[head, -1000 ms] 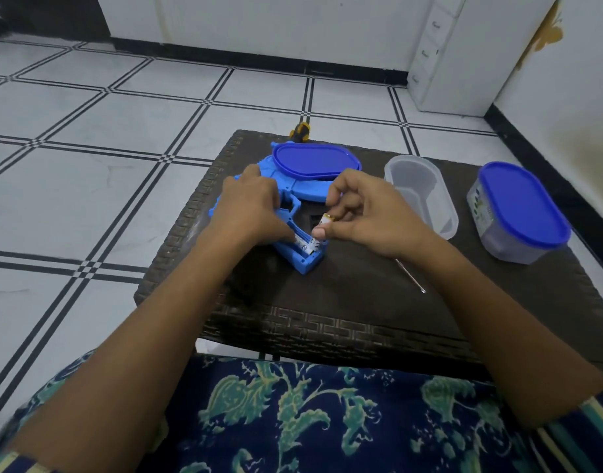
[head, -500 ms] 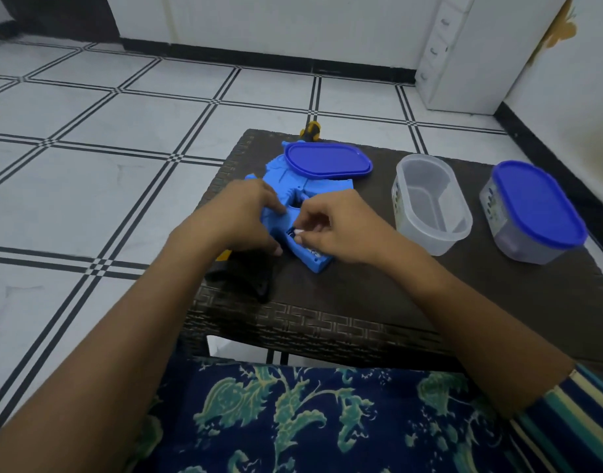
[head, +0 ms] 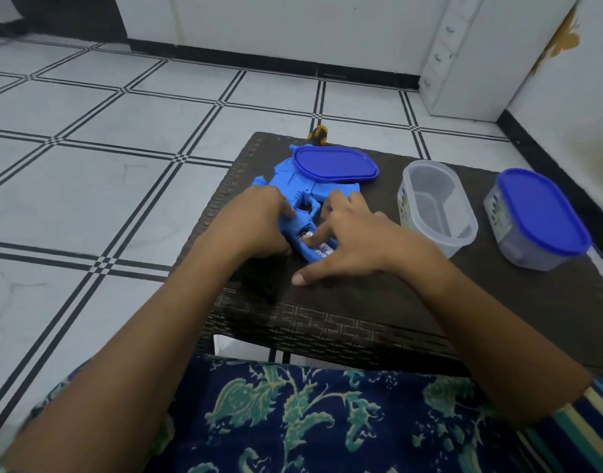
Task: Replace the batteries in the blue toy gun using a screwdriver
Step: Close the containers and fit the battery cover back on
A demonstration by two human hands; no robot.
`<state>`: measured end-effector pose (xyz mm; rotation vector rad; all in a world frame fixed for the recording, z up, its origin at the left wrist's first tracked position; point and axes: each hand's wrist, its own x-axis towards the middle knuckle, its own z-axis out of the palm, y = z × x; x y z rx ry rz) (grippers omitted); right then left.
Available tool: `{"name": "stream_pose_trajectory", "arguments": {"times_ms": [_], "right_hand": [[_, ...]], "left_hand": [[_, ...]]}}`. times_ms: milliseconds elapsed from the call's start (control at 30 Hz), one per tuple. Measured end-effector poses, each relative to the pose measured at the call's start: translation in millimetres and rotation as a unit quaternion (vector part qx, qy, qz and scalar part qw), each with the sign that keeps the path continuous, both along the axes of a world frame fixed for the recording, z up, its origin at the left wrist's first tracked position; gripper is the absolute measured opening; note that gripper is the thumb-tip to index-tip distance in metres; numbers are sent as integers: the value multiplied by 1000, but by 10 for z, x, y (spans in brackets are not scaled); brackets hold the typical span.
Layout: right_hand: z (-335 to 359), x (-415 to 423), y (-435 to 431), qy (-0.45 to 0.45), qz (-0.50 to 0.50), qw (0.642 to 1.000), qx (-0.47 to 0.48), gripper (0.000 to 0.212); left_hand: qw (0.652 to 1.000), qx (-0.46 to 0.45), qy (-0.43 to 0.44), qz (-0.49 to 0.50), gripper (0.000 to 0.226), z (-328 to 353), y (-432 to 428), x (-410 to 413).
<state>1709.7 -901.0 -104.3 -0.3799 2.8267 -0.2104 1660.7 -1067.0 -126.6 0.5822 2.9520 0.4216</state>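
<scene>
Pressing battery (head: 323, 248) into toy gun (head: 293, 181), right hand (head: 358, 242)

Gun (head: 289, 180): blue plastic, lying flat on its side on the left half of the table (head: 361, 302), grip toward the person. Its far part lies under a blue lid (head: 334, 163). The compartment (head: 301, 232) in the grip is open. Battery (head: 323, 248): white with dark print, lying lengthwise in the compartment.
</scene>
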Motion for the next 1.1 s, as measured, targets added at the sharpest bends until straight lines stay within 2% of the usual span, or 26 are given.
{"name": "stream_pose_trajectory", "arguments": {"times_ms": [100, 167, 233, 300, 367, 467, 633, 733, 833, 900, 967, 1100], "right_hand": [[-141, 21, 89, 7, -17, 994, -111, 70], [-220, -10, 158, 74, -37, 975, -205, 41], [-262, -75, 230, 162, -72, 952, -249, 18], [-284, -148, 295, 245, -88, 942, -212, 24], [-318, -211, 370, 269, -97, 946, -152, 34], [-345, -281, 464, 242, -125, 955, -116, 43], [-391, -496, 466, 188, -102, 975, -68, 70], [-444, -628, 410, 153, -94, 983, -25, 75], [-436, -732, 344, 150, -91, 984, -41, 77], [-428, -770, 284, 141, -82, 986, -37, 75], [-417, -771, 247, 145, -86, 984, -53, 63], [-374, -700, 268, 255, -92, 959, -87, 22]], "left_hand": [[997, 49, 39, 33, 40, -39, -2, -39], [992, 93, 75, 49, 27, -53, 26, -55], [988, 100, 105, 51, 20, -58, 88, -64], [987, 87, 119, 63, 18, -61, 153, -72], [986, 83, 124, 77, 18, -62, 185, -78], [984, 90, 131, 78, 16, -80, 181, -81], [985, 79, 140, 69, 14, -104, 182, -69], [984, 73, 145, 70, 13, -108, 201, -59], [983, 66, 157, 73, 11, -110, 222, -55], [983, 62, 158, 76, 11, -115, 226, -50], [982, 58, 161, 78, 11, -119, 231, -51], [982, 63, 161, 81, 12, -119, 225, -58]]}}
